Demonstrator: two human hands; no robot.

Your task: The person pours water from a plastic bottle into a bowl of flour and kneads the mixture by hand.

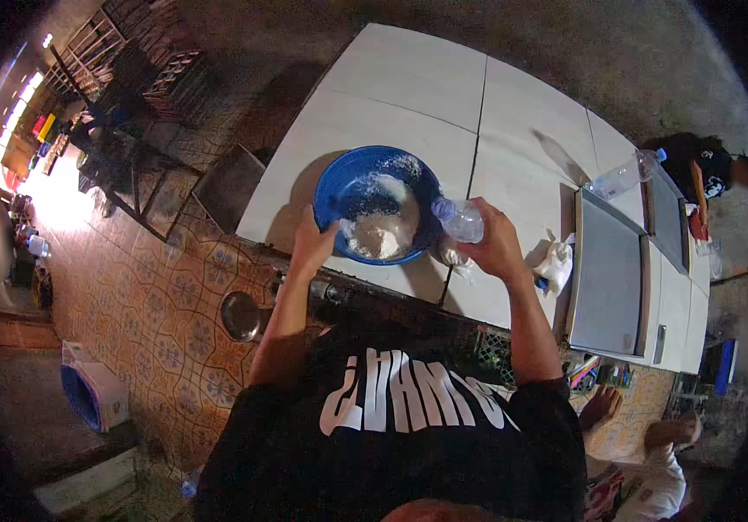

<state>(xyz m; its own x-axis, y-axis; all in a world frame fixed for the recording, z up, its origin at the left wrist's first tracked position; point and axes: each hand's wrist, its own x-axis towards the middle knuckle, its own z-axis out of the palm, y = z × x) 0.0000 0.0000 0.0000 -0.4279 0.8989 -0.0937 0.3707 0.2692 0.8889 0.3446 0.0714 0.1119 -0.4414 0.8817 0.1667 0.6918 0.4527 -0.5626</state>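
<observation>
A blue basin (326,196) stands on the white tiled table (409,78) in front of me, with white flour-like powder (383,230) in it. My left hand (311,245) is closed on the basin's near left rim, thumb over the edge. In my right hand (497,248) is a clear plastic bottle (464,222), tipped so that its bluish top end points at the basin's right rim. Whether that end is capped, or anything flows from it, I cannot make out. A small whitish bag (454,258) lies under the bottle, partly hidden.
Right of my right hand lie a white plastic bag (557,263) and a framed grey tray (609,278). Another clear bottle (624,177) lies beyond. One person (709,170) is past the table's far right end, another (652,483) at lower right.
</observation>
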